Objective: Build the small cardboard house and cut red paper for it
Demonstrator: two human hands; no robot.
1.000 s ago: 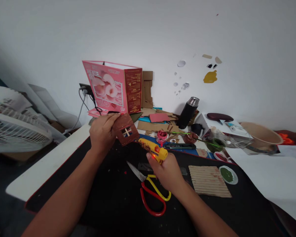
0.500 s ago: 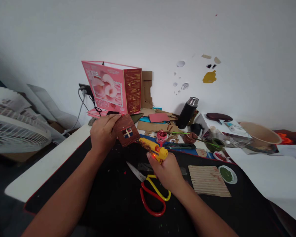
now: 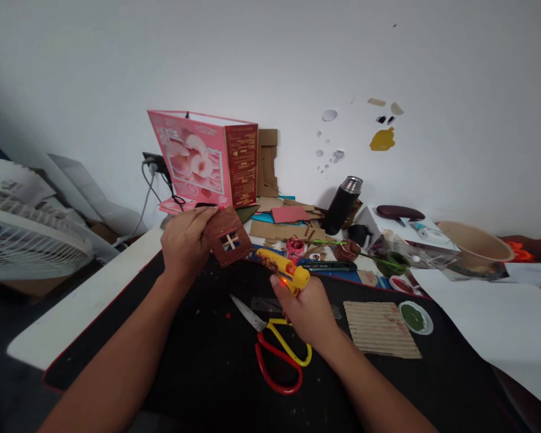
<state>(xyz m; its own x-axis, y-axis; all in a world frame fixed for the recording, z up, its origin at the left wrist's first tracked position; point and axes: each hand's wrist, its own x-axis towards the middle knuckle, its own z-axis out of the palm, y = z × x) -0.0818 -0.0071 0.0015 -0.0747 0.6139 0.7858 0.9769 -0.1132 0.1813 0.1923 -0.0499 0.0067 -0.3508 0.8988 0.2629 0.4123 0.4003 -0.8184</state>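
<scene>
My left hand [image 3: 186, 239] grips a small brown cardboard house [image 3: 222, 227] by its left side, tilted above the mat; a square window with cross bars shows in its face. My right hand [image 3: 307, 307] is wrapped round the handle of a yellow glue gun [image 3: 281, 265], whose small red light glows near my thumb. The gun's nozzle points left toward the house, close to its lower right edge; whether it touches I cannot tell. Below the gun, scissors [image 3: 270, 343] with one red and one yellow handle lie on the black mat [image 3: 198, 373].
Corrugated cardboard [image 3: 379, 328] and a dish of green paint [image 3: 415, 317] lie at right. Behind stand a pink box [image 3: 198, 156], a black flask [image 3: 342, 204], paint pots [image 3: 294, 248] and a utility knife [image 3: 329, 266]. A white fan [image 3: 27, 240] is at far left.
My left hand and the house have shifted slightly left, and the house has tilted a little. The glue gun has moved slightly right, widening the gap between its nozzle and the house.
</scene>
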